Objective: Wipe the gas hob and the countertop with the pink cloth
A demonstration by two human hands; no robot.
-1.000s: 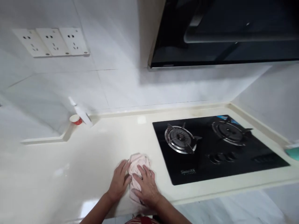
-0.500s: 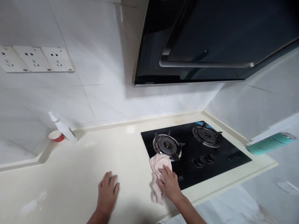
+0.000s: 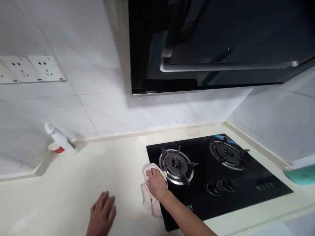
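The pale pink cloth [image 3: 149,198] lies over the left edge of the black hob [image 3: 197,200], just beside the left burner [image 3: 176,164], its loose near end trailing on the counter [image 3: 73,183]. A second ago it was on the counter under both hands; now only the right hand [image 3: 157,184] bears on it, fingers bent over its far part, so the wiping seems to have passed to one hand and reached the hob's border. Whether those fingers pinch the fabric or merely press, I cannot tell. The left hand [image 3: 101,213], off the cloth, is palm down at the counter's near side, fingers slightly spread. The counter looks smooth and pale, with a glossy patch near left. Far left stand a white bottle [image 3: 61,139] and a red-and-white cup [image 3: 55,148]; a dark range hood [image 3: 209,49] overhangs the hob
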